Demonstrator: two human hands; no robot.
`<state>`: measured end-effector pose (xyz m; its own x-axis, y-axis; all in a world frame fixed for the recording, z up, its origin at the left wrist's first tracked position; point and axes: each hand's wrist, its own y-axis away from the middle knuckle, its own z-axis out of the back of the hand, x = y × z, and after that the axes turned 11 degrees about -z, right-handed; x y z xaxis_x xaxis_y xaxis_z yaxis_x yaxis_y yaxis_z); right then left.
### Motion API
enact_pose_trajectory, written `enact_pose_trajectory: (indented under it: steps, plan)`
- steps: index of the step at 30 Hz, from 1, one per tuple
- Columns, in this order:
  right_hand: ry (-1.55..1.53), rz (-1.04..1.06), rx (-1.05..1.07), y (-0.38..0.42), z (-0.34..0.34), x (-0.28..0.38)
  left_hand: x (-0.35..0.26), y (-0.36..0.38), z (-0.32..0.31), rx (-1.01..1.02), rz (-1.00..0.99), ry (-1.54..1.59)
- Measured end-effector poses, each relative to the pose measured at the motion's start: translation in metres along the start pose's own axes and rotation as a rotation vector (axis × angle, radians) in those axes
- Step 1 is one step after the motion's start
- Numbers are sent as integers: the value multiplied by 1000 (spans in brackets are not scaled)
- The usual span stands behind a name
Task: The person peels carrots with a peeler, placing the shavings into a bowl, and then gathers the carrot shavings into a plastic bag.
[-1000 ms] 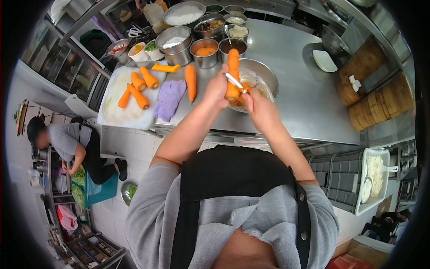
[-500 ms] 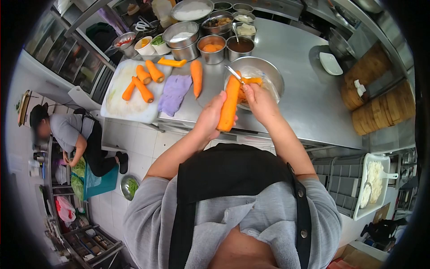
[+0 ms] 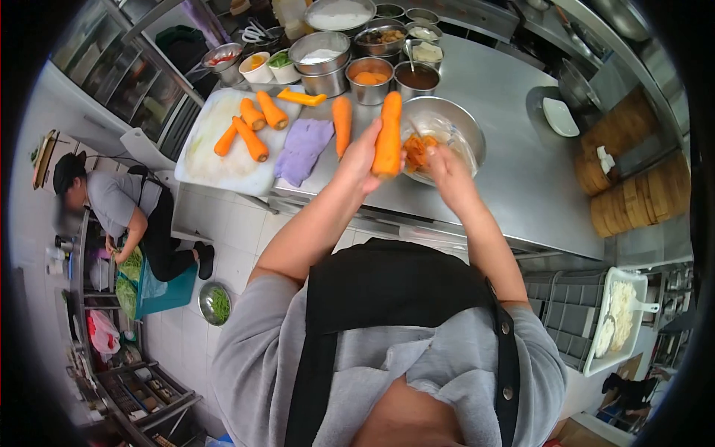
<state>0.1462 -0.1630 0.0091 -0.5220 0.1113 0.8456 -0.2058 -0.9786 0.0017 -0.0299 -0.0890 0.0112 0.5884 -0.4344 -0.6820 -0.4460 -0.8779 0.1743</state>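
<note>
My left hand (image 3: 360, 162) is wrapped round the lower part of a large peeled-looking carrot (image 3: 388, 138), held upright and slightly tilted before the metal bowl (image 3: 477, 138). At the bowl's near left edge, my right hand (image 3: 451, 177) is closed on a metal peeler, mostly hidden or blurred now. Orange peelings (image 3: 420, 151) lie in the bowl by its fingers, on what looks like a clear plastic liner. Left of my hands, a single carrot (image 3: 342, 125) rests on the steel table beside a purple cloth (image 3: 304, 151).
Several carrots (image 3: 252, 140) lie on a white cutting board (image 3: 197, 167), with a yellow-orange long object (image 3: 302, 97) at its far edge. Metal food containers (image 3: 370, 91) crowd the back. A white dish (image 3: 560, 118) and bamboo steamers (image 3: 640, 197) stand right. A co-worker (image 3: 123, 212) bends over greens at left.
The carrot has come off the peeler and stands more upright, farther from me. My right hand has dropped lower toward the bowl's near edge. The whole view has shifted slightly.
</note>
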Motion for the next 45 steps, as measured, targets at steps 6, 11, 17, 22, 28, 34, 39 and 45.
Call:
enact_pose_trajectory:
  steps: [6, 11, 17, 22, 28, 34, 39, 45]
  plan:
    - [442, 81, -114, 33, 0, 30, 5, -49, -17, -92, -100, 21]
    - [514, 35, -147, 33, 6, 25, 10, -50, -29, -139, -84, -8]
    - [462, 0, -165, 17, 13, 21, 25, -34, -53, -132, -71, -44]
    - [412, 39, -171, 15, 10, 24, 24, -26, -43, 9, -125, -29]
    - [321, -27, -157, -17, 21, 6, 33, 34, -39, 46, 18, -246]
    - [128, 40, -216, -22, 18, -17, 20, 54, -19, 99, -23, -254]
    - [-987, -516, 626, -31, 23, -8, 2, 18, -5, 93, -81, 9]
    - [-1487, -640, 1065, -16, 26, 3, 0, 15, 5, -17, -118, 55]
